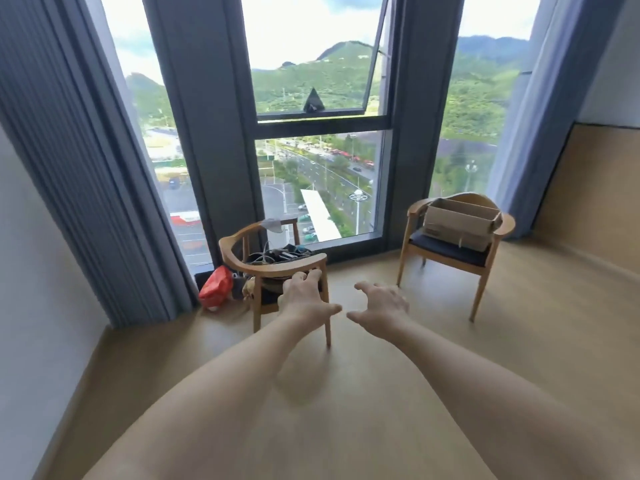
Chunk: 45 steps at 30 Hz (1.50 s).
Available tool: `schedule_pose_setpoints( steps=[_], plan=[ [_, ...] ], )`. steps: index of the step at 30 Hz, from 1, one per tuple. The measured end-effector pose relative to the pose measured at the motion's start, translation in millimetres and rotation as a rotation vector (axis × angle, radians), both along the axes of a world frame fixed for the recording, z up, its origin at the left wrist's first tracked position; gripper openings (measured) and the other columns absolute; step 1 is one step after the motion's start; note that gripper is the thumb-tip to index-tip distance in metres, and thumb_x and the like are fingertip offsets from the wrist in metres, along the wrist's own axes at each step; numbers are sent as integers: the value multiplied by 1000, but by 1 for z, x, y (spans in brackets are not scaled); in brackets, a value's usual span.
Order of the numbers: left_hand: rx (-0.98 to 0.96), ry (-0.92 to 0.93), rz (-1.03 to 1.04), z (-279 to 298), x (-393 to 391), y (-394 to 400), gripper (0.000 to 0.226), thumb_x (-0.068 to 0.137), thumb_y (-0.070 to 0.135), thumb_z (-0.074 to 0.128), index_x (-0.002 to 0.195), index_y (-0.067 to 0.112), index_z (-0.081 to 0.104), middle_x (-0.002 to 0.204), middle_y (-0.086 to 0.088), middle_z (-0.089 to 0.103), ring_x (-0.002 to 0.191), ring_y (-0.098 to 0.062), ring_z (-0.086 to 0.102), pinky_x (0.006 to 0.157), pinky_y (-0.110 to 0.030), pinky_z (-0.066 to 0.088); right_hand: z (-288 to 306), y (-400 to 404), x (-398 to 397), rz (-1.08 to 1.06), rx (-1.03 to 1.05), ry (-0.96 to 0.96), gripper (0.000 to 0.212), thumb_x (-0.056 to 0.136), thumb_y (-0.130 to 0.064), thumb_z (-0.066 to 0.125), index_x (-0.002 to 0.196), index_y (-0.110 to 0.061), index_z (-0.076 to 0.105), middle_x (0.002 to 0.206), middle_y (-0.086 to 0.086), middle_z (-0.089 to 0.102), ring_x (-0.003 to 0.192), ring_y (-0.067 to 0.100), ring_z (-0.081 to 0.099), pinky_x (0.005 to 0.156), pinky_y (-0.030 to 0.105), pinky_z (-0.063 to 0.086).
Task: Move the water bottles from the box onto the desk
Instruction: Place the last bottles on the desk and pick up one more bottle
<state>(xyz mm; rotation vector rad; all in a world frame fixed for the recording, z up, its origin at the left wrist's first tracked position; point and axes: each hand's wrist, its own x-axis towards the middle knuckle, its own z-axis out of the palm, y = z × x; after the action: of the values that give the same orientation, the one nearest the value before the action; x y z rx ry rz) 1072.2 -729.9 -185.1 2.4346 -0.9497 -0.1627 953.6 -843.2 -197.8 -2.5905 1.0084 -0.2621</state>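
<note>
A brown cardboard box [459,223] with its top flaps open sits on the dark seat of a wooden chair [481,271] at the right, near the window. Its inside is hidden from here, so no water bottles show. No desk is in view. Both my arms reach forward over the floor. My left hand [306,299] and my right hand [382,306] hang side by side in the air, palms down, fingers spread and loosely bent, holding nothing. The box lies well beyond and to the right of my right hand.
A second wooden chair [242,251] piled with cables and bags stands just behind my left hand. A red bag [216,287] lies on the floor by the grey curtain [76,168]. Tall windows fill the far wall. Wood-look floor [346,393] stretches between me and the chairs.
</note>
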Motion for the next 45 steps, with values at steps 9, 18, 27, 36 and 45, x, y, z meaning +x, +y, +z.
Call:
schedule_pose_setpoints(
  steps=[9, 18, 27, 36, 45],
  plan=[
    [36, 84, -226, -14, 71, -216, 86, 81, 47, 82, 154, 28, 41, 156, -5, 43, 143, -28, 38, 112, -45, 41, -10, -178, 48, -266, 27, 37, 71, 88, -57, 68, 150, -34, 44, 145, 1, 54, 131, 26, 48, 105, 44, 47],
    [117, 84, -442, -48, 85, -407, 79, 85, 43, 77, 153, 29, 40, 153, -4, 45, 140, -27, 41, 112, -42, 43, -39, -337, 46, -489, 139, 75, 69, 89, -55, 67, 150, -34, 43, 148, 3, 49, 136, 29, 43, 106, 43, 39],
    [125, 52, -464, -68, 93, -626, 77, 84, 46, 76, 151, 29, 42, 147, -4, 47, 134, -28, 43, 107, -43, 46, -60, -557, 52, -516, 161, 55, 69, 89, -54, 67, 150, -33, 44, 146, 4, 49, 136, 28, 42, 106, 41, 39],
    [181, 62, -454, -77, 101, -800, 75, 89, 45, 71, 154, 27, 38, 151, -5, 45, 140, -29, 38, 112, -41, 38, -65, -737, 72, -502, 212, 64, 62, 87, -57, 67, 144, -35, 51, 137, 3, 54, 130, 29, 46, 102, 39, 41],
    [194, 77, -501, -112, 174, -973, 72, 89, 41, 70, 152, 26, 39, 146, -5, 46, 137, -30, 39, 102, -42, 47, -99, -898, 131, -532, 269, 101, 63, 90, -54, 67, 146, -34, 48, 142, 3, 51, 134, 28, 43, 105, 39, 40]
  ],
)
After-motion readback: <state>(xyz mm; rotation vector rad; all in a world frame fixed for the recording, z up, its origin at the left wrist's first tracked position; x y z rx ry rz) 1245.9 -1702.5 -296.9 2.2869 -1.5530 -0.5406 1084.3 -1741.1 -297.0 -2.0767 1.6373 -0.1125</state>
